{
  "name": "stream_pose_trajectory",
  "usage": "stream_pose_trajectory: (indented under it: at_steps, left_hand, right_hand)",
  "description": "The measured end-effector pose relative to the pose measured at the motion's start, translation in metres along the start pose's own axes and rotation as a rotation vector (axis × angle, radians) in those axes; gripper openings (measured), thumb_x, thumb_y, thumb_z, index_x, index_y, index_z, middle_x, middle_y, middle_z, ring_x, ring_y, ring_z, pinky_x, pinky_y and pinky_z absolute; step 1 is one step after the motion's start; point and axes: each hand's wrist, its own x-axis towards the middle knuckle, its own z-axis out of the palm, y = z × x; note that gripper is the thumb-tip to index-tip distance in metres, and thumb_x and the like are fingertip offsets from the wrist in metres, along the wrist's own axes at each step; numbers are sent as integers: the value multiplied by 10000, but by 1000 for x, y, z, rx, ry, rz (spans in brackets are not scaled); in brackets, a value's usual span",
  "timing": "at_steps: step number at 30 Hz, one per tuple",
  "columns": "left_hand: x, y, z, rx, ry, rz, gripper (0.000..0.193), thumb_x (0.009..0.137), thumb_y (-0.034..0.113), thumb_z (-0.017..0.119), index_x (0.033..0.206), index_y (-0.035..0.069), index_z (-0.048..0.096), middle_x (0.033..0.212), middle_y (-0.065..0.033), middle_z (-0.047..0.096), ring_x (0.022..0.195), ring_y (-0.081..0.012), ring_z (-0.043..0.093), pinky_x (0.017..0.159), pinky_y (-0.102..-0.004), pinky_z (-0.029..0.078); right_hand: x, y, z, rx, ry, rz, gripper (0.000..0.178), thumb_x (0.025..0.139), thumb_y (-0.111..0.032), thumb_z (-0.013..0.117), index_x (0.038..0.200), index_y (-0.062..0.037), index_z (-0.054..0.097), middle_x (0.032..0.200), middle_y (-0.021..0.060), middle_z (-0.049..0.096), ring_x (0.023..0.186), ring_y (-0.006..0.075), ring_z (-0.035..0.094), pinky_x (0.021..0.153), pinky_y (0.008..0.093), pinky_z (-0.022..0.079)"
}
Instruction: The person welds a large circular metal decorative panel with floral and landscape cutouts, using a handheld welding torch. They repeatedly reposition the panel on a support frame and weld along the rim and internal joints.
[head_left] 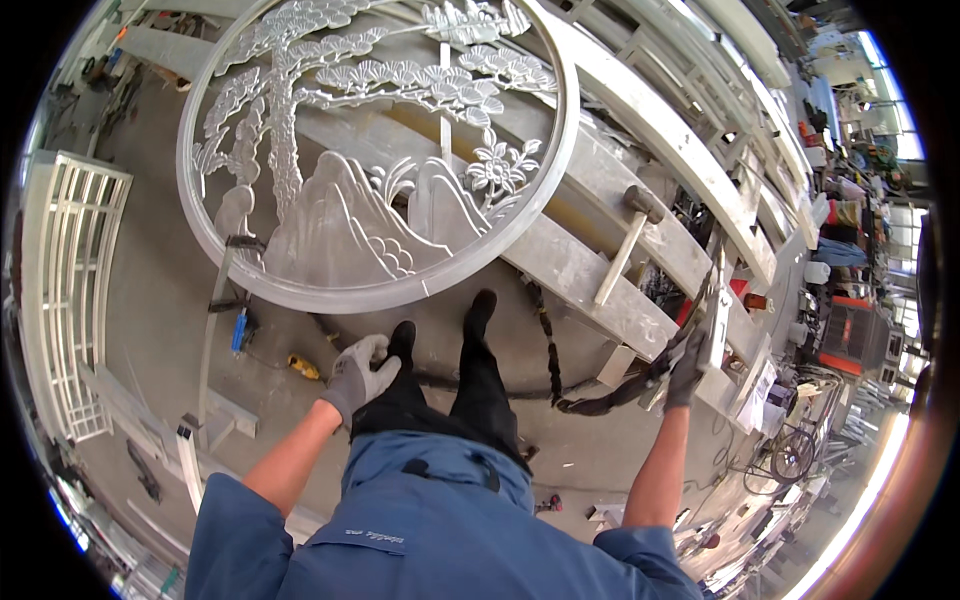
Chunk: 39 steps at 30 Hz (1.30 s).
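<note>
A large round metal panel [420, 290], with a cut-out relief of a pine tree, mountains and flowers, rests in front of me on metal beams. My left hand [360, 378], in a grey glove, hangs below its rim, fingers loosely curled, thumb apart, nothing visible in it. On the right, my gloved right hand [686, 375] is closed at a thick black wrapped hose [620, 398], beside a pale metal bar; its fingers are partly hidden. A mallet [628, 245] with a dark head and pale handle lies on a beam between the panel and that hand.
Long metal beams [600, 265] run diagonally at the right. A white lattice frame [75, 300] stands at the left. A blue-handled tool [239, 330] hangs below the panel's rim, with a yellow tool [303, 367] on the floor. A red-and-black machine [853, 335] stands far right.
</note>
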Motion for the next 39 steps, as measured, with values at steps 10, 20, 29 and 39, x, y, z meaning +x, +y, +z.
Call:
stream_pose_trajectory:
  at_steps: [10, 20, 29, 39]
  left_hand:
    - [-44, 8, 2, 78, 117, -531, 543, 841, 370, 748, 1245, 25, 636, 1101, -184, 718, 997, -306, 702, 891, -392, 547]
    - [-81, 21, -53, 291, 71, -972, 646, 844, 498, 694, 1319, 68, 615, 1223, -199, 691, 1125, -378, 660, 990, -441, 501]
    - [-46, -89, -123, 212, 301, -855, 689, 874, 476, 676, 1383, 36, 527, 1310, -279, 614, 1207, -426, 603, 1020, -472, 483]
    - [10, -234, -132, 573, 316, -720, 803, 870, 419, 671, 1526, 71, 366, 1506, -227, 441, 1401, -406, 403, 1159, -507, 319]
  right_hand:
    - [225, 76, 18, 75, -54, 221, 412, 962, -454, 689, 1214, -128, 669, 965, -13, 655, 818, 144, 623, 730, 309, 534]
    - [233, 66, 18, 109, -72, 534, 678, 1004, -536, 517, 1523, -109, 434, 1427, 111, 528, 1232, 287, 562, 1042, 457, 486]
    - [277, 93, -22, -693, -92, 229, 641, 964, -447, 614, 1430, -16, 525, 1333, 135, 585, 1103, 266, 571, 919, 402, 489]
    - [24, -5, 145, -793, -46, -103, 506, 1004, -367, 606, 1300, 44, 620, 1247, 203, 668, 1155, 319, 629, 995, 404, 485]
